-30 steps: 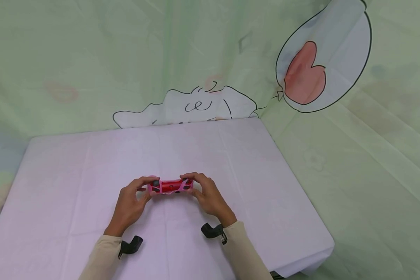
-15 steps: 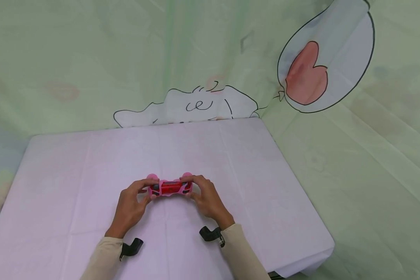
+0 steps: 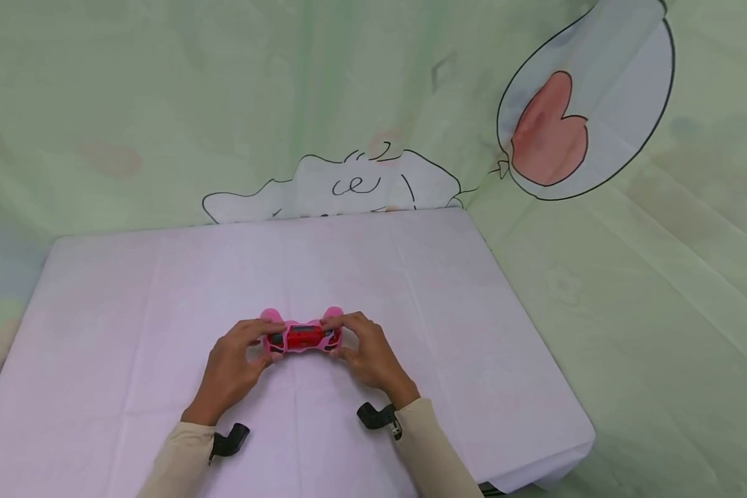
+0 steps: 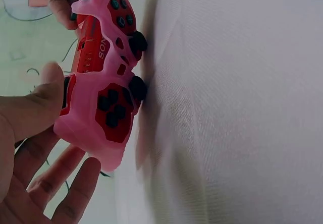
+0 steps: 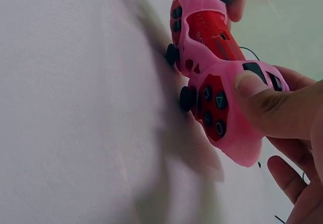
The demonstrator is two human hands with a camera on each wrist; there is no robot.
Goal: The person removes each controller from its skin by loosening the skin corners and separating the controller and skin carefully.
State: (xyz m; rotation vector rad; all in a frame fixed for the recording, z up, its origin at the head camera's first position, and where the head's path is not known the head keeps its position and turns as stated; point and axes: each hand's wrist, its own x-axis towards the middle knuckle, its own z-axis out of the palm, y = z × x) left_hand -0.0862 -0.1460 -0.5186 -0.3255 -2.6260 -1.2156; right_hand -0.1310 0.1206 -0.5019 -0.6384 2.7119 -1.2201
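Observation:
A red game controller (image 3: 305, 337) in a pink sleeve is held low over the table, its grips pointing away from me. My left hand (image 3: 229, 363) pinches its left end between thumb and fingers. At the other end my right hand (image 3: 373, 356) does the same. Seen from the left wrist, the controller (image 4: 83, 118) has its black thumbsticks (image 4: 137, 88) turned down close to the cloth; whether they touch it I cannot tell. The right wrist view shows the shape-marked buttons (image 5: 220, 100) and my right thumb (image 5: 275, 108) on the controller's pink sleeve.
A white cloth (image 3: 180, 290) covers the table. Behind it hangs a pale green curtain (image 3: 162, 117) with printed drawings, among them a balloon with a red heart (image 3: 550, 131). Black camera mounts (image 3: 230, 440) sit on the wrists.
The controller has tilted between both hands, so its pink grips now show at the far side and more of its red underside is visible. Both hands keep their hold and shift only slightly.

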